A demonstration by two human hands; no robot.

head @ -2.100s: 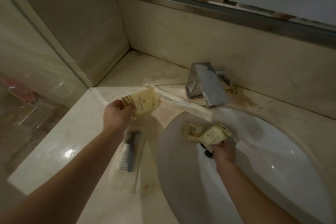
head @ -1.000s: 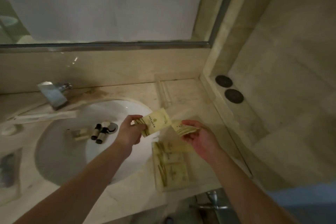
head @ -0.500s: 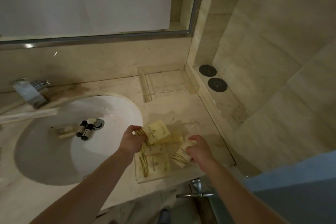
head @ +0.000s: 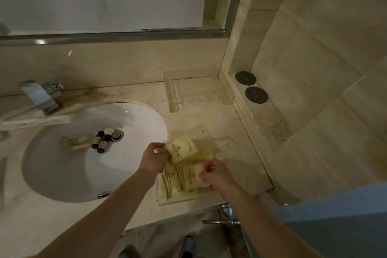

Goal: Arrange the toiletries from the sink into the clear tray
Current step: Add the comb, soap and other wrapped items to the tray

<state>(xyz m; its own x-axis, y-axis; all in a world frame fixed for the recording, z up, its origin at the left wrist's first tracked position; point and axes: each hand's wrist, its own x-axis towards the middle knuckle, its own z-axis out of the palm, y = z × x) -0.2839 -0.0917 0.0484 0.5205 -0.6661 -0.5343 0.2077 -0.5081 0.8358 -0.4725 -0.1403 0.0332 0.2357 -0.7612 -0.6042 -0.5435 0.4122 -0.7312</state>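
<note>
A clear tray sits on the counter right of the white sink, holding several cream packets with green stripes. My left hand pinches one cream packet just above the tray's left side. My right hand holds the right end of another packet lying low on the stack in the tray. In the sink basin remain two small dark-capped bottles, a small cream box and a round white item by the drain.
The chrome faucet stands behind the sink, with a long white packet lying on the rim. A second clear tray stands at the back wall. Two dark round discs lie on the right ledge. The counter edge is close below the tray.
My right hand has lowered its packet flat onto the stack in the tray. My left hand with its packet has stayed above the tray's left side. The view shifted slightly.
</note>
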